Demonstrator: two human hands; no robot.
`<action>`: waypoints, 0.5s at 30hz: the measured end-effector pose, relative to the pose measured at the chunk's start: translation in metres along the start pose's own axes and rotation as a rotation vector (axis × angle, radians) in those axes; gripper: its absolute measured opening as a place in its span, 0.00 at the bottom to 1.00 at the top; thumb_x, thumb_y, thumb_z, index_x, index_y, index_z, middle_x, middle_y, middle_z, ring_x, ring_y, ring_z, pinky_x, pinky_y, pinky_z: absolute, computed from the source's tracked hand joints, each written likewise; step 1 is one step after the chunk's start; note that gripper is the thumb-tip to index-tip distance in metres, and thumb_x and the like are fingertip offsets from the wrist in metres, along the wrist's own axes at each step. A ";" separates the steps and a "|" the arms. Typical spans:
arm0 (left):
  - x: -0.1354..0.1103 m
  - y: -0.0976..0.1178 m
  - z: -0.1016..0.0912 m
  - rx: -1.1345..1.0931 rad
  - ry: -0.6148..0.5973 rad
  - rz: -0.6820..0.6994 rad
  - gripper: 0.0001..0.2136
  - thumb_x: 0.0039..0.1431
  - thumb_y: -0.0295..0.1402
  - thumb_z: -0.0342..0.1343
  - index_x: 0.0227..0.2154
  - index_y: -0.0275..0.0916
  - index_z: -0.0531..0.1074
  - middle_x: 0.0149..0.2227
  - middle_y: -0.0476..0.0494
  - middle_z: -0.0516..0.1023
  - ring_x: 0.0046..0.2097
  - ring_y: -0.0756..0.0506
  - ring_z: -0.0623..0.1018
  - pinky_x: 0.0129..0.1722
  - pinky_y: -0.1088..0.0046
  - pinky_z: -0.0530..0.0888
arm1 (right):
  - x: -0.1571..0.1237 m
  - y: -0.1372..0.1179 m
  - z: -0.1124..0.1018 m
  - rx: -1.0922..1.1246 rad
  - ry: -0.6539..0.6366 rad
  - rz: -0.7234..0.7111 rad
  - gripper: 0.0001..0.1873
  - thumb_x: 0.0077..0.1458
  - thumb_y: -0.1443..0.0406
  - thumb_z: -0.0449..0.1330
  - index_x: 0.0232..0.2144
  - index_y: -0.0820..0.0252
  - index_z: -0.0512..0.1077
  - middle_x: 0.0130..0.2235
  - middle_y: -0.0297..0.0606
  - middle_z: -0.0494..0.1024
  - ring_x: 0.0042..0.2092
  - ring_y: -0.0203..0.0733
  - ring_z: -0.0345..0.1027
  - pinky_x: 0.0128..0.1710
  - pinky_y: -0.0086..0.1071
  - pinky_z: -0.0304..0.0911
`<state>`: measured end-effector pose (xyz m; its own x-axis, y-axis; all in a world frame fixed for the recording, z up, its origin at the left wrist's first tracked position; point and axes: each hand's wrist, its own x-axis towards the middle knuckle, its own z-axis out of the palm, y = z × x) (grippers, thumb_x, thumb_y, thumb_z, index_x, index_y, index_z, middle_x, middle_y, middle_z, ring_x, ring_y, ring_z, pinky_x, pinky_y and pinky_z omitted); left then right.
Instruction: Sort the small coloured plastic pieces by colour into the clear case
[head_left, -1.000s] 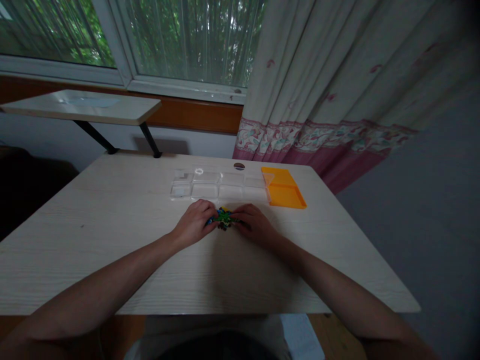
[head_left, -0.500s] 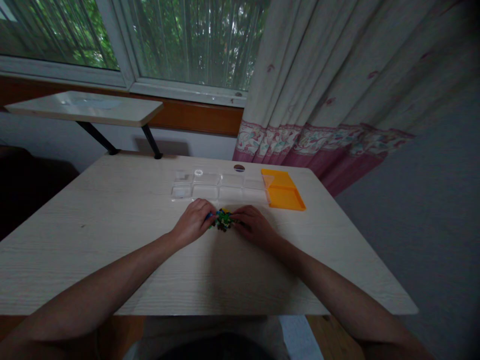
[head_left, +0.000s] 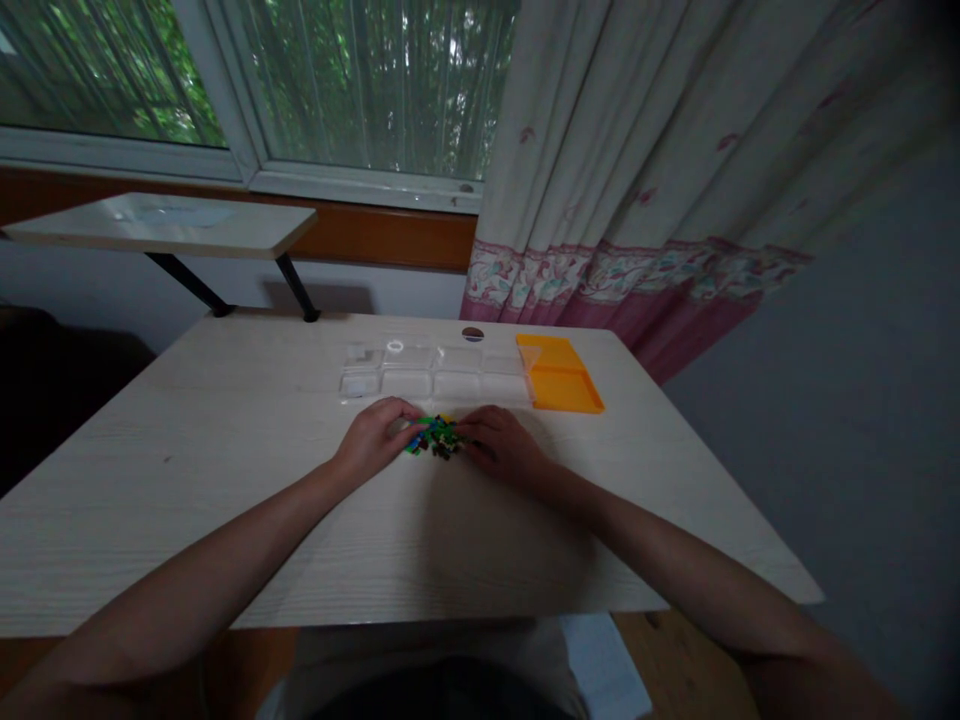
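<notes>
A heap of small pieces (head_left: 437, 437), mostly green with some blue, yellow and dark ones, lies on the table between my hands. The pieces are too small for me to tell their kind. My left hand (head_left: 373, 436) is at the heap's left side, thumb and forefinger apart and touching its edge. From the right, my right hand (head_left: 504, 447) reaches stretched fingers to the heap's other edge. Its shaded underside is hard to see. Just beyond the heap lies a clear plastic box (head_left: 435, 372) with several compartments, next to an orange tray (head_left: 564, 378).
The pale wooden table (head_left: 300, 540) has a round dark hole (head_left: 472, 334) near its back edge. A raised shelf (head_left: 225, 225) on black legs stands at the back left. A curtain (head_left: 585, 180) hangs behind the table at the right, beside the window (head_left: 375, 90).
My left hand has shifted slightly left, its thumb and forefinger spreading, and more of the heap's blue and green pieces show. My right hand stays at the heap. The view has tilted slightly.
</notes>
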<state>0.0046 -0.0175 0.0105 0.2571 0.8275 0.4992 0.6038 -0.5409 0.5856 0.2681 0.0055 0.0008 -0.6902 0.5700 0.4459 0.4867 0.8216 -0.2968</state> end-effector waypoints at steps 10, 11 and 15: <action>0.000 0.003 -0.002 0.014 -0.031 0.218 0.06 0.63 0.35 0.57 0.39 0.40 0.75 0.36 0.46 0.79 0.41 0.46 0.77 0.45 0.68 0.73 | 0.045 -0.045 -0.004 -0.032 0.096 0.167 0.18 0.67 0.59 0.50 0.31 0.60 0.73 0.33 0.40 0.74 0.39 0.42 0.65 0.44 0.36 0.60; 0.000 0.003 -0.002 0.020 -0.009 0.222 0.05 0.63 0.35 0.58 0.38 0.40 0.75 0.35 0.46 0.79 0.40 0.46 0.77 0.44 0.68 0.73 | 0.045 -0.045 0.001 -0.018 0.093 0.159 0.17 0.67 0.59 0.50 0.31 0.60 0.73 0.33 0.39 0.74 0.39 0.42 0.65 0.44 0.36 0.60; 0.000 0.003 -0.001 0.040 0.033 0.254 0.05 0.63 0.34 0.58 0.36 0.39 0.75 0.33 0.46 0.78 0.39 0.46 0.76 0.42 0.69 0.74 | 0.042 -0.041 0.020 0.038 0.149 0.112 0.16 0.67 0.59 0.49 0.32 0.60 0.71 0.33 0.40 0.73 0.39 0.42 0.64 0.43 0.35 0.59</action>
<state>0.0062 -0.0191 0.0129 0.3798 0.6600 0.6481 0.5522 -0.7239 0.4136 0.2086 -0.0036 0.0146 -0.5445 0.6524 0.5271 0.5336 0.7543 -0.3824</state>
